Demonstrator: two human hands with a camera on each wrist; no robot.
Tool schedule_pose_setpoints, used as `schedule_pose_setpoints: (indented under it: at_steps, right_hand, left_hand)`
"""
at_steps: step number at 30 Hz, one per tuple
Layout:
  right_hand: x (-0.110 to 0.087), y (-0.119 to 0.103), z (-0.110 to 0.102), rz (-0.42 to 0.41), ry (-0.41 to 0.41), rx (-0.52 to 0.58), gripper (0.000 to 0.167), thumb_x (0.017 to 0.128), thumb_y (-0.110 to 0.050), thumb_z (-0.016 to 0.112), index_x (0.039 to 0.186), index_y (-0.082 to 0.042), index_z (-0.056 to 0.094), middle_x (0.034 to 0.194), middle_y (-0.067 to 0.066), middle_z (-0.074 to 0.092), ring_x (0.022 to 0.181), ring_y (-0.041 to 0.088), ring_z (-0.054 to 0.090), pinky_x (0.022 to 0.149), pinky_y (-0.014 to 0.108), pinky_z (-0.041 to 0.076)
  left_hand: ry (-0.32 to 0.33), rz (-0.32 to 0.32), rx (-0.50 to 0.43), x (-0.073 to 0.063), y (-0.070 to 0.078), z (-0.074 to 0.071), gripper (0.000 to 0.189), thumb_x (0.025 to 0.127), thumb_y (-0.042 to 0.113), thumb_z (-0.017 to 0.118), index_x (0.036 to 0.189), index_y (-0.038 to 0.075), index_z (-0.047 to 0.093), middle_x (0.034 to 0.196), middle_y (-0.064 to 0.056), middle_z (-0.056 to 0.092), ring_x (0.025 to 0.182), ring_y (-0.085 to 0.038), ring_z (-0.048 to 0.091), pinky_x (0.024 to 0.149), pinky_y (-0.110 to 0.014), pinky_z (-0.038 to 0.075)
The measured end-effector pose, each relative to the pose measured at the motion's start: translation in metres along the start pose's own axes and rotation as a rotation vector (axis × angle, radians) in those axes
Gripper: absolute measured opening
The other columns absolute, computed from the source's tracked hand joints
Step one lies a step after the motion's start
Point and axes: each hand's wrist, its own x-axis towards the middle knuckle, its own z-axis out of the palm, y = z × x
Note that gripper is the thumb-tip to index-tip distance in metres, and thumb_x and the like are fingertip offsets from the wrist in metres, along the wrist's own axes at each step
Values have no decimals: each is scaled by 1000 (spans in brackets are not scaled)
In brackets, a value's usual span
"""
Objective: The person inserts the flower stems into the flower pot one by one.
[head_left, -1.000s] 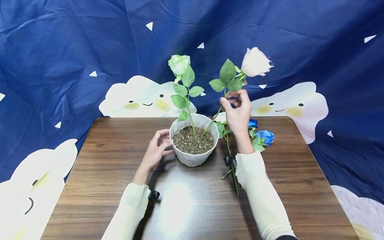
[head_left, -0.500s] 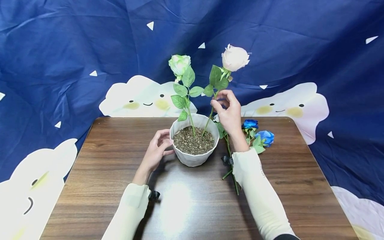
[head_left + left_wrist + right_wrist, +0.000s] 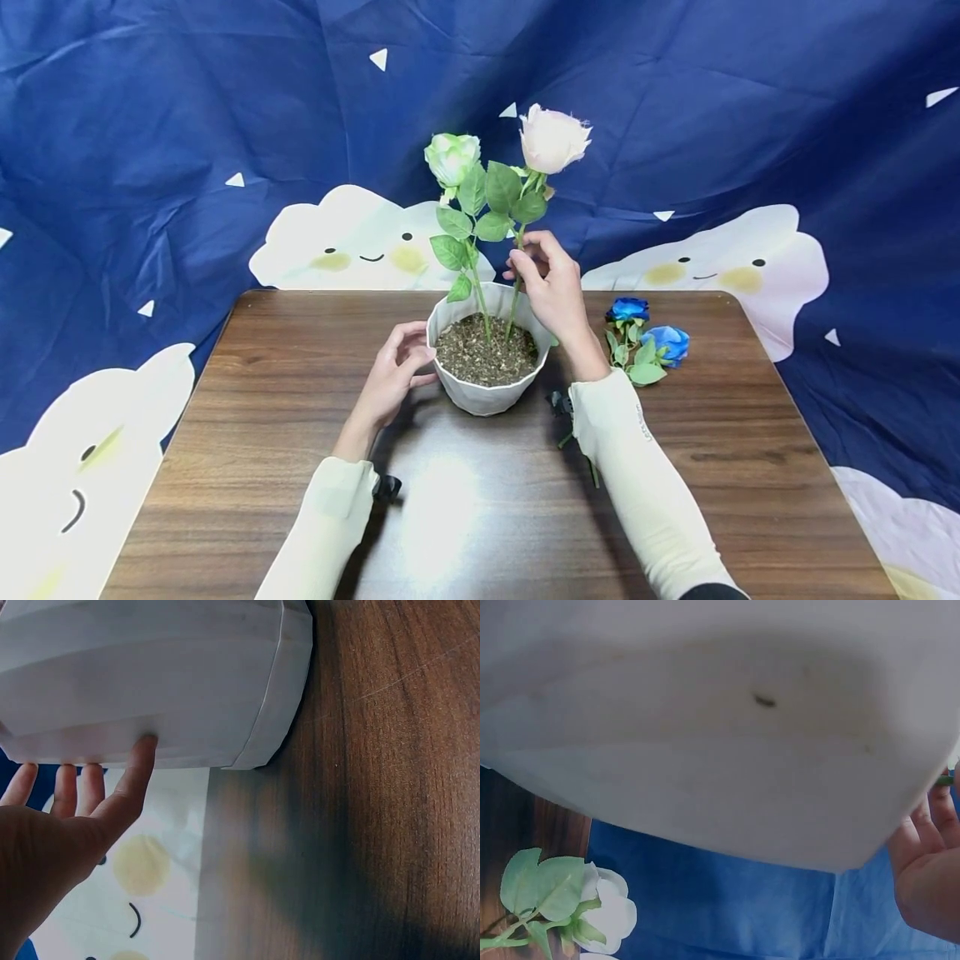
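Note:
A white faceted flowerpot (image 3: 486, 398) full of brown soil (image 3: 480, 354) stands on the table. A green-and-white rose (image 3: 453, 160) rises upright from the soil. Beside it, a pale pink rose (image 3: 553, 138) has its stem's lower end in the soil; my right hand (image 3: 553, 283) pinches that stem between thumb and fingers above the rim. My left hand (image 3: 393, 367) rests with fairly straight fingertips against the pot's left side. The left wrist view shows those fingers (image 3: 135, 776) touching the pot wall. In the right wrist view the pot hides most of the pinch.
Two blue roses (image 3: 666, 345) lie on the wooden table (image 3: 300, 400) to the right. A white rose (image 3: 611, 911) also lies there, mostly hidden by my right arm in the head view. A blue cloth (image 3: 225, 108) with clouds hangs behind.
My right hand has moved left, bringing the pale pink rose from a strong rightward tilt to nearly upright beside the green-and-white one. My left hand stays against the pot.

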Motion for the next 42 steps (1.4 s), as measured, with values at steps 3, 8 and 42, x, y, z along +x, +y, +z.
schedule_pose_setpoints:
  at_steps: [3,8,42]
  right_hand:
    - [0,0,-1,-15,-9,-20,19,103,-10,59,112,6,58,92,22,71,79,41,72,60,22,58]
    - [0,0,-4,-33,-33,-108,17,105,-10,56,111,5,57,89,17,72,78,32,73,60,21,57]
    - [-15,25,9,-110,-116,-326,7,106,-14,53,102,-9,56,81,-1,73,60,22,64,51,32,44]
  left_hand:
    - [2,1,2,1,0,1,48,95,2,59,141,1,44,130,-25,50,106,-24,59,86,-53,59]
    - [2,2,0,1,0,1,48,95,2,59,141,0,44,130,-25,50,106,-23,59,86,-52,59]
    - [5,-4,-17,1,0,2,48,95,-1,58,141,-2,43,128,-25,49,103,-20,60,87,-54,58]
